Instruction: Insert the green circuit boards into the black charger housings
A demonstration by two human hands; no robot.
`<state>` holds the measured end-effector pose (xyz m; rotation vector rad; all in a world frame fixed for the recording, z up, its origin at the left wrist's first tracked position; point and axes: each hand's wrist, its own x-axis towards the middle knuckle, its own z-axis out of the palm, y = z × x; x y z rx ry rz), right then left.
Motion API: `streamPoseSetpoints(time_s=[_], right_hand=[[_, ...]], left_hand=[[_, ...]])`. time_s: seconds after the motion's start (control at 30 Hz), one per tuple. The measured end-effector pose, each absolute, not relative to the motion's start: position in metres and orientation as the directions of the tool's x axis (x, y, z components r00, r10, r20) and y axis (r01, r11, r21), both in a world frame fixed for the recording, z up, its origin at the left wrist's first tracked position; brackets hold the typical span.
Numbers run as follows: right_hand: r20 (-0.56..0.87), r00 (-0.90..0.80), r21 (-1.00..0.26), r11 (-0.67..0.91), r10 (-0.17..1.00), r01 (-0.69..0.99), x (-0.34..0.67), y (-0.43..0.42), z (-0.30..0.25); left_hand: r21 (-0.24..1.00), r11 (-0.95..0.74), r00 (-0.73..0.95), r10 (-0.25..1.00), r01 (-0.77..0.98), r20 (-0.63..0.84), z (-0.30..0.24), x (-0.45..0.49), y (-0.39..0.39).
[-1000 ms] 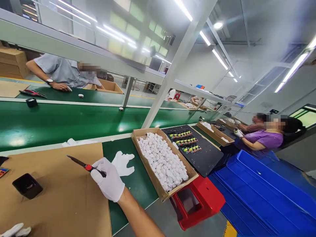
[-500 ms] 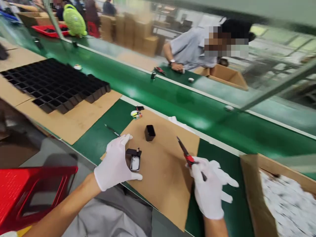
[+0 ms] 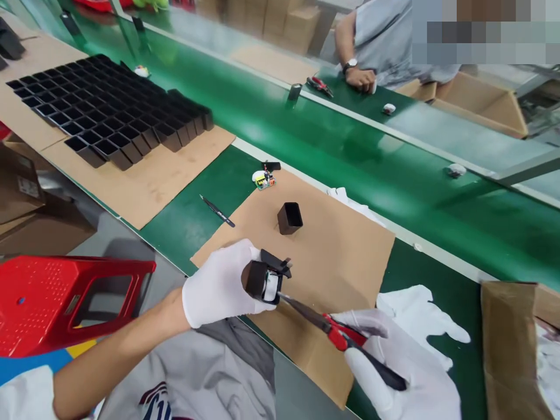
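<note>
My left hand [image 3: 225, 284], in a white glove, is closed around a small black plastic box [image 3: 256, 281]. A white piece [image 3: 271, 287] shows inside its opening, and a black flap with prongs [image 3: 276, 263] sticks out at the top. My right hand [image 3: 400, 364], also gloved, grips long-nose pliers [image 3: 336, 333] with red and black handles. Their tips meet the box's lower right edge; whether they pinch anything is too small to tell. Behind the hands, another black box [image 3: 290, 219] stands open-topped on a cardboard sheet [image 3: 326, 251].
A small circuit board [image 3: 265, 179] and tweezers [image 3: 217, 211] lie near the sheet. Rows of black boxes [image 3: 109, 111] stand at the left. At the right are a loose white glove [image 3: 420, 318] and a carton [image 3: 507, 344]. A person's hand [image 3: 361, 79] rests across the green conveyor [image 3: 245, 99].
My left hand has taken hold of the black box, now lifted and tilted. My right hand has brought the pliers left to the box. The view has shifted downward and closer.
</note>
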<state>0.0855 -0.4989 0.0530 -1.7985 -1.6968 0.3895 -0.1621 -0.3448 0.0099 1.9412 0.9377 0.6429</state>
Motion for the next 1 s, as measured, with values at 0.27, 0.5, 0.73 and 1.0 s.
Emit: streamPoseSetpoints(time_s=[0.27, 0.5, 0.73, 1.0], right_hand=[[0.088, 0.226, -0.729, -0.092, 0.97, 0.678, 0.066, -0.495, 0.049], [0.026, 0.22, -0.743, -0.128, 0.975, 0.657, 0.069, -0.498, 0.046], [0.044, 0.213, -0.742, -0.111, 0.976, 0.661, 0.072, -0.502, 0.05], [-0.046, 0.195, -0.702, -0.171, 0.98, 0.692, 0.069, -0.503, 0.057]], left_hand=[[0.718, -0.546, 0.625, 0.755, 0.432, 0.199, 0.008, -0.172, -0.345], [0.629, -0.642, 0.672, 0.699, 0.439, 0.244, 0.008, -0.177, -0.347], [0.568, -0.717, 0.725, 0.63, 0.404, 0.279, 0.011, -0.182, -0.343], [0.484, -0.782, 0.747, 0.578, 0.392, 0.329, 0.014, -0.186, -0.343]])
